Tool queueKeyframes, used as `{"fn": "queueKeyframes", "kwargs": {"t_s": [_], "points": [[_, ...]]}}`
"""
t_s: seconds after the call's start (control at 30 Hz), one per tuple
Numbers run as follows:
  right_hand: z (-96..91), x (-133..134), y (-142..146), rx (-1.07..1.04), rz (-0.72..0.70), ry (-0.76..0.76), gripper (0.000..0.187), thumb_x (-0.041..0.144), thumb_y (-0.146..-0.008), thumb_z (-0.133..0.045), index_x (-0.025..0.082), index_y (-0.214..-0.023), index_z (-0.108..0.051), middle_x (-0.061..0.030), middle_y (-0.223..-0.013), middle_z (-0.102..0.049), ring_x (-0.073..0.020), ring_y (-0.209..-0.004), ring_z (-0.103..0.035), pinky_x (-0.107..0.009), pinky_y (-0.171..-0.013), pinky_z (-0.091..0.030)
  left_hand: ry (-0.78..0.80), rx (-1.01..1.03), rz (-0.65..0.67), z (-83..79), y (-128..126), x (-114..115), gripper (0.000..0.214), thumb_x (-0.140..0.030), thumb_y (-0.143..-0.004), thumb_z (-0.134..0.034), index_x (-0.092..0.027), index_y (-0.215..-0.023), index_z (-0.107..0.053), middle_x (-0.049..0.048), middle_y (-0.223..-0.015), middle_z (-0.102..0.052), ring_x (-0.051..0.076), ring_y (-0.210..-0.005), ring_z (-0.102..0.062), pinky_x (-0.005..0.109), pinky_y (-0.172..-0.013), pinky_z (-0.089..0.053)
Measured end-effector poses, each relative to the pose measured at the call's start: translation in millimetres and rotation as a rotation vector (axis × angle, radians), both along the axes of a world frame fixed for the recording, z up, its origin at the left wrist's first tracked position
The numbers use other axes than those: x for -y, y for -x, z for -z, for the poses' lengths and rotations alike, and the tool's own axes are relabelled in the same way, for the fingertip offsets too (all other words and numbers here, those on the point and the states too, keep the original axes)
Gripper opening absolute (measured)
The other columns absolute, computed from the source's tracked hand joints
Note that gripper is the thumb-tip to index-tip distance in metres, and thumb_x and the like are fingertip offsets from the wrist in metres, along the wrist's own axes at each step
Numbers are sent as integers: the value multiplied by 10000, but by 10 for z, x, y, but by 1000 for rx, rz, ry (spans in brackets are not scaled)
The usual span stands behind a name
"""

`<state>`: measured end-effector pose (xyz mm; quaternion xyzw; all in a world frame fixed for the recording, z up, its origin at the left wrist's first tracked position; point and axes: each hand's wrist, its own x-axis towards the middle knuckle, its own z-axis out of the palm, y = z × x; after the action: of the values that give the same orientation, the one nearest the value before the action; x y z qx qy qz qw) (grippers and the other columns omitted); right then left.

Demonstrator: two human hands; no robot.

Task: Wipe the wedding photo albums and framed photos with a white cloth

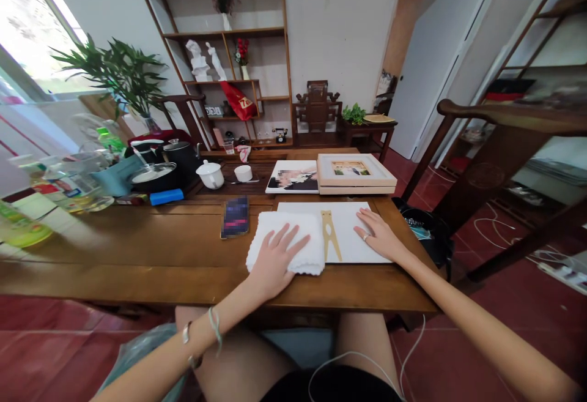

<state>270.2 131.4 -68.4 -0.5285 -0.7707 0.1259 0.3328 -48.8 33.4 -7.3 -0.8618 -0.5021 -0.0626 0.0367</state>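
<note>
My left hand (275, 255) lies flat, fingers spread, on the folded white towel (284, 240) near the counter's (137, 249) front edge. My right hand (378, 234) rests open, palm down, on the white backing board (353, 237) just beside the towel; the two hands are apart and neither grips anything. A wooden stand piece (330, 234) lies on the board between them. I judge this a wiping step, with the board held steady while the towel is about to sweep over it; the next move calls for light, even pressure and keeping the stand piece from being dragged. Toward the back edge a framed picture (355, 172) sits next to a loose photo print (293, 177), and a phone (235, 217) lies left of the towel. A tea set (183, 166) crowds the back left corner. Shelves (229, 53) line the far wall above a red tiled floor (458, 353).
</note>
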Motion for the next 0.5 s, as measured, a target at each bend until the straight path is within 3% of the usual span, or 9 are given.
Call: {"fn": "queueKeyframes", "kwargs": {"t_s": [0.1, 0.17, 0.23, 0.5], "points": [[0, 3, 2, -1, -10, -1, 505, 474, -874, -523, 187, -1285, -583, -136, -1436, -482, -290, -1379, -357, -510, -1154, -268, 36, 3, 41, -5, -45, 239, 859, -129, -714, -585, -336, -1492, -288, 38, -1588, -227, 309, -1469, -156, 523, -1163, -174], [1, 1, 1, -1, -16, -4, 493, 469, -873, -526, 198, -1280, -586, -129, -1435, -486, -295, -1378, -356, -518, -1152, -269, 62, 0, 43, -27, -79, 217, 857, -151, -712, -601, -332, -1491, -293, 45, -1586, -233, 314, -1466, -163, 526, -1161, -182], [2, -2, 0, 3, -16, -7, 486, 462, -873, -527, 199, -1276, -587, -127, -1431, -490, -293, -1377, -358, -516, -1151, -271, 79, -1, 36, -57, -111, 57, 850, -164, -714, -611, -323, -1489, -299, 54, -1582, -245, 311, -1464, -177, 523, -1160, -193], [2, -17, -12, 53, -14, -7, 524, 466, -880, -504, 146, -1289, -574, -166, -1432, -478, -291, -1378, -357, -500, -1152, -275, 19, 29, 1, -72, -176, -959, 743, -222, -796, -573, -311, -1483, -305, 70, -1581, -246, 310, -1459, -191, 541, -1146, -193]]}}
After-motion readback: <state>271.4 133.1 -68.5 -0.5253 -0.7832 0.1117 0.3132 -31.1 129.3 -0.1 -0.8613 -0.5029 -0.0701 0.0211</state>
